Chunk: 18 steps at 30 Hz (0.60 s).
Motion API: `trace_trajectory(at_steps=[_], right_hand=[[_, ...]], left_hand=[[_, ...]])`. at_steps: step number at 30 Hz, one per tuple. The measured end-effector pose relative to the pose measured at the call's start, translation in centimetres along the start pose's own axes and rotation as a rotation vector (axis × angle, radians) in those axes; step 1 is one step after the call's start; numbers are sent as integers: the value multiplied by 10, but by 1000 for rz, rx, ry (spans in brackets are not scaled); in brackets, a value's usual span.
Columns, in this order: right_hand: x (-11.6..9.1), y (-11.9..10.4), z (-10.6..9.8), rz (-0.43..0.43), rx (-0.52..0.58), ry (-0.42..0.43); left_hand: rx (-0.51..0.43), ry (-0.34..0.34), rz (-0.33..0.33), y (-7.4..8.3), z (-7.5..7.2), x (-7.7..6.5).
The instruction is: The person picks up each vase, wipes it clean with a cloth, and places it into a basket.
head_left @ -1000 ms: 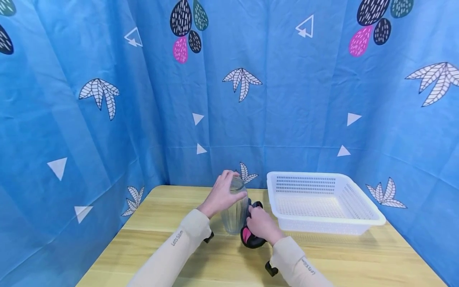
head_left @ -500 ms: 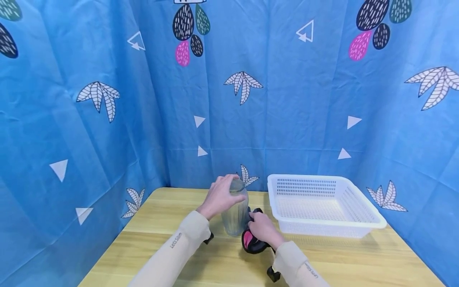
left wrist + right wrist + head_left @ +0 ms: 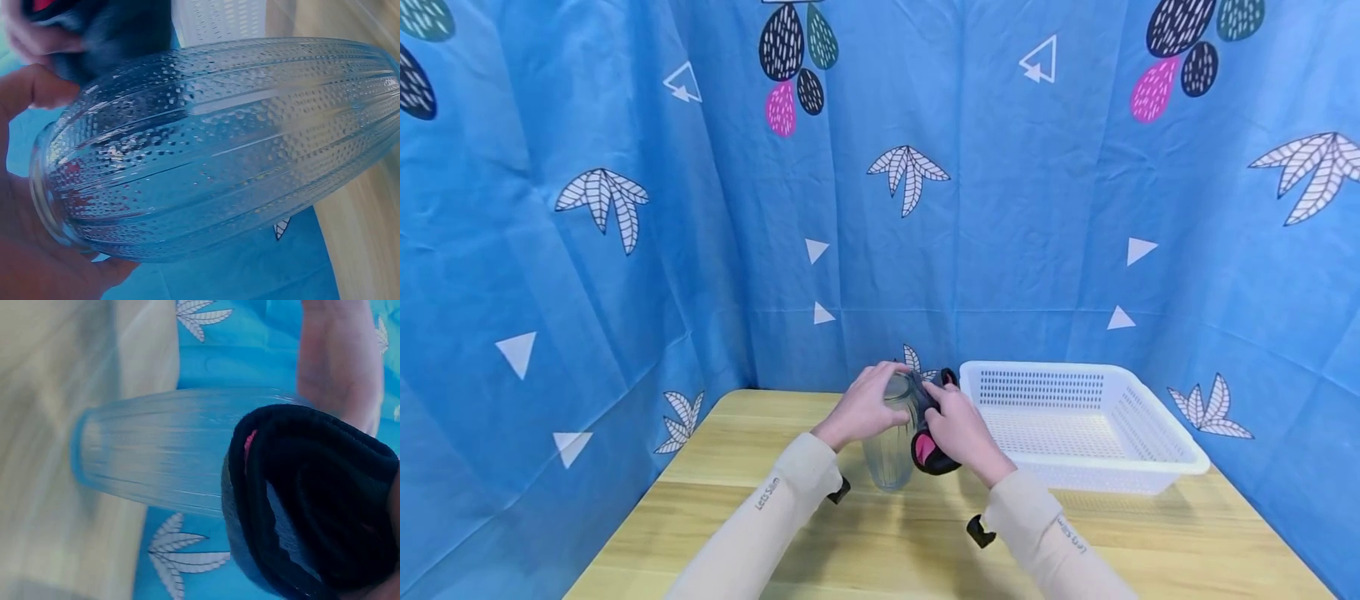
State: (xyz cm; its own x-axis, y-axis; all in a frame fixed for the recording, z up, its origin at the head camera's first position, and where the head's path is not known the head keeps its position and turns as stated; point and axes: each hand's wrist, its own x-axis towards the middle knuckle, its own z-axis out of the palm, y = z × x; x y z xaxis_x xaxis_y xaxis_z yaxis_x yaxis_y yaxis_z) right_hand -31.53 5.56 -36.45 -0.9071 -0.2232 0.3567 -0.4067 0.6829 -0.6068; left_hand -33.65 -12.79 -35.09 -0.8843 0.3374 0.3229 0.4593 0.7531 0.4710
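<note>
A clear ribbed glass vase [image 3: 889, 467] stands upright on the table. My left hand [image 3: 863, 407] grips it near the mouth, thumb and fingers round the neck; the left wrist view shows the vase [image 3: 219, 150] with its dimpled, striped wall. In my right hand [image 3: 961, 427] is a rolled dark fabric piece [image 3: 942, 463] with black edging and a bit of pink showing. It is raised off the table beside the vase's upper part, overlapping it in the head view. The right wrist view looks into the hollow end of the fabric roll [image 3: 240, 544].
A white perforated plastic basket [image 3: 1090, 478] sits on the right of the wooden table [image 3: 880, 554], close behind my right hand. A blue patterned curtain [image 3: 1015, 208] hangs around the back and sides. Black straps show at both cuffs.
My right hand has lifted the rolled fabric from the table by the vase's base up toward its mouth. My left hand keeps its grip on the vase.
</note>
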Motion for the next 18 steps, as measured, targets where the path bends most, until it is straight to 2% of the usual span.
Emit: trace_trajectory(at_steps=[3,6,10,13,18], right_hand=[[1,-3,-1,-8,-18,4],[1,2,5,16,-55,-30],[0,11,18,40,-87,-82],[-3,21,32,52,-90,-122],[-14,40,60,105,-80,-267]], left_hand=[[-9,9,11,-2,2,1],[-19,34,17,-4,4,2],[-35,79,34,-5,6,3],[-41,96,21,-6,7,1],[-46,92,-30,-5,10,-1]])
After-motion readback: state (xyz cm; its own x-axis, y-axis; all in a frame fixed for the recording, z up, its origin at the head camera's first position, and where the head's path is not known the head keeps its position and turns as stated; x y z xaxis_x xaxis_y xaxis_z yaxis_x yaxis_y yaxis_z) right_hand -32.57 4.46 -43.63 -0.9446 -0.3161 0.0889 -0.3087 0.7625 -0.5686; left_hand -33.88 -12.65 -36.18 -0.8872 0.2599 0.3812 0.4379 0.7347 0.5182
